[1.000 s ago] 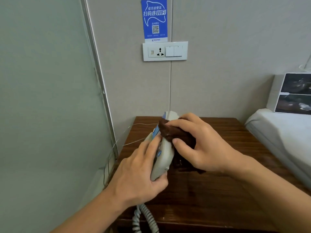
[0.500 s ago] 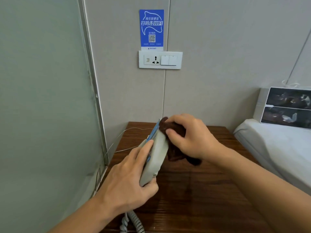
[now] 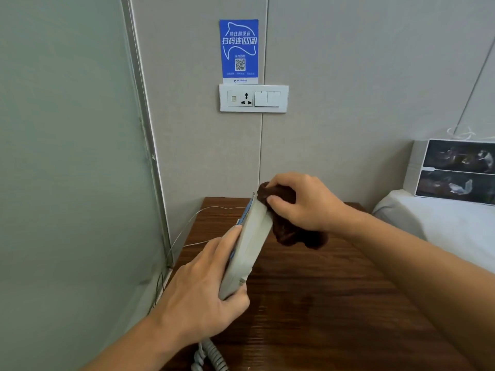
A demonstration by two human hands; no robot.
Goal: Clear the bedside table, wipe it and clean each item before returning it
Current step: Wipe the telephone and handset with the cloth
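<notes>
Left hand (image 3: 198, 295) grips grey phone handset (image 3: 247, 242) at frame center, above wooden table (image 3: 334, 303); long axis runs lower-left to upper-right, top end toward wall. Right hand (image 3: 308, 202) clutches brown cloth (image 3: 289, 231), pressed on handset's upper end. Coiled cord (image 3: 211, 354) bottom center.

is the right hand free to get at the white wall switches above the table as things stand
Probably not right away. The right hand is gripping the dark brown cloth against the grey telephone handset, held by the left hand. The path up to the white wall switches looks unobstructed, though.
</notes>
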